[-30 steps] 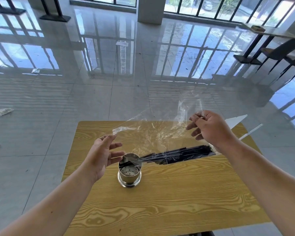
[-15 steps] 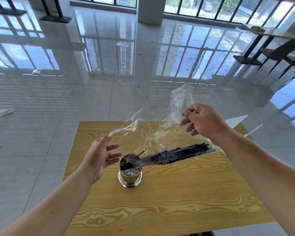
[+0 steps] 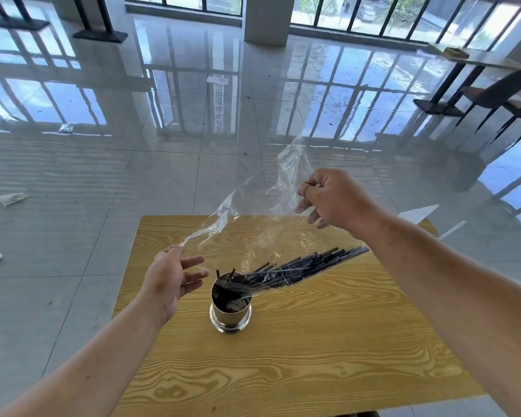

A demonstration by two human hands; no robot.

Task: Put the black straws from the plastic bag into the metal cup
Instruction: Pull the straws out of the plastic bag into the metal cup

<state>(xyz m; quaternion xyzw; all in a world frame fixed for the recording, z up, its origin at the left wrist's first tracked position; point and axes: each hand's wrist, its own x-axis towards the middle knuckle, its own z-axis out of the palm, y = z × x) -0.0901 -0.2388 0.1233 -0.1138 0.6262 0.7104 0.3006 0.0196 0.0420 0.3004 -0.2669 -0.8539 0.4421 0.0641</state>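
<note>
A clear plastic bag [image 3: 253, 218] is stretched in the air above the wooden table [image 3: 313, 356]. My right hand [image 3: 331, 200] pinches its upper far end high up. My left hand [image 3: 172, 278] holds the bag's lower left corner between thumb and forefinger, with the other fingers spread. Inside the bag a bundle of black straws [image 3: 301, 266] slopes down to the left. Their lower tips reach into the mouth of the shiny metal cup [image 3: 230, 311], which stands upright on the table just right of my left hand.
The table's far edge lies under the bag. White paper pieces [image 3: 418, 212] stick out beyond the table's far right corner. Scraps of plastic [image 3: 12, 198] lie on the glossy tiled floor at the left. Dark tables and chairs [image 3: 494, 94] stand at the far right.
My right hand has lifted the bag's far end higher and slightly left. The straw bundle has tilted steeper and slid down, and its tips now reach into the cup.
</note>
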